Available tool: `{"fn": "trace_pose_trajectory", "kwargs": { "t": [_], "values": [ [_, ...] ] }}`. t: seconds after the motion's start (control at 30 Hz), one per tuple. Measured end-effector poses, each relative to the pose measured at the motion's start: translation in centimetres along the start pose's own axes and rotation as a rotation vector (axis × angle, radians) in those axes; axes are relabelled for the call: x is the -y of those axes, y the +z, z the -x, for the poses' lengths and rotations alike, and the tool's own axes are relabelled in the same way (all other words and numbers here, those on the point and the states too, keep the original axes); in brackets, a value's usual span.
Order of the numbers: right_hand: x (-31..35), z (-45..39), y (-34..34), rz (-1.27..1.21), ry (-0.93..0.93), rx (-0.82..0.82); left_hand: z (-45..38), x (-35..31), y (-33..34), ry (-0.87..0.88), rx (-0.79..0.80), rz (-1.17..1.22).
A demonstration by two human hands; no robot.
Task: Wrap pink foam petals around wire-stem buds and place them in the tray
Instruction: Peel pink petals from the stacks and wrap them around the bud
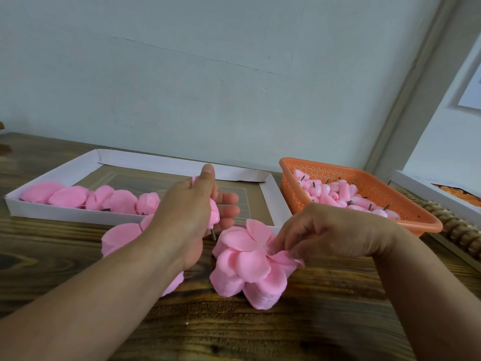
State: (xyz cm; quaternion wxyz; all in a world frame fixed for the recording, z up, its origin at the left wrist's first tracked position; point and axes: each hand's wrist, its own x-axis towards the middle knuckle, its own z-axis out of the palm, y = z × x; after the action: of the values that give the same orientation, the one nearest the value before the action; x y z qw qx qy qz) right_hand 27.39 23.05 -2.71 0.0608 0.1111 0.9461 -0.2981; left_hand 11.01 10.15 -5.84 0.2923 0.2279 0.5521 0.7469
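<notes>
The left hand was raised over the wooden tabletop, its fingers curled around a pink bud, thumb pointing up along it; the bud's short wire stem stuck out below the grip. The right hand was lowered onto a stack of pink foam petals lying on the tabletop in front of the person, its fingertips pinching the edge of a petal at the stack's right side. A second heap of pink petals lay to the left, partly hidden under the left forearm. Behind the hands stood a shallow white tray; a row of finished wrapped buds lay along its near-left side. To the right of the tray, an orange perforated basket held a pile of unwrapped pink buds with dark stems poking out. A white box with something orange inside showed at the far right edge.
</notes>
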Motion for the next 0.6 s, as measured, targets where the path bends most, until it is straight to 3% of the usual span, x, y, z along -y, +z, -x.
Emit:
{"fn": "trace_pose_trajectory", "kwargs": {
  "t": [0.27,0.47,0.6],
  "values": [
    [0.4,-0.1,0.3,0.035,0.046,-0.041,-0.1,0.1,0.0,-0.016,0.003,-0.003],
    [1.4,-1.2,1.7,0.337,0.048,-0.094,0.0,0.0,-0.1,-0.011,0.008,0.005],
    [1.2,-1.3,1.4,0.205,0.025,-0.229,0.1,-0.1,-0.1,-0.019,0.019,0.011]
  ]
}}
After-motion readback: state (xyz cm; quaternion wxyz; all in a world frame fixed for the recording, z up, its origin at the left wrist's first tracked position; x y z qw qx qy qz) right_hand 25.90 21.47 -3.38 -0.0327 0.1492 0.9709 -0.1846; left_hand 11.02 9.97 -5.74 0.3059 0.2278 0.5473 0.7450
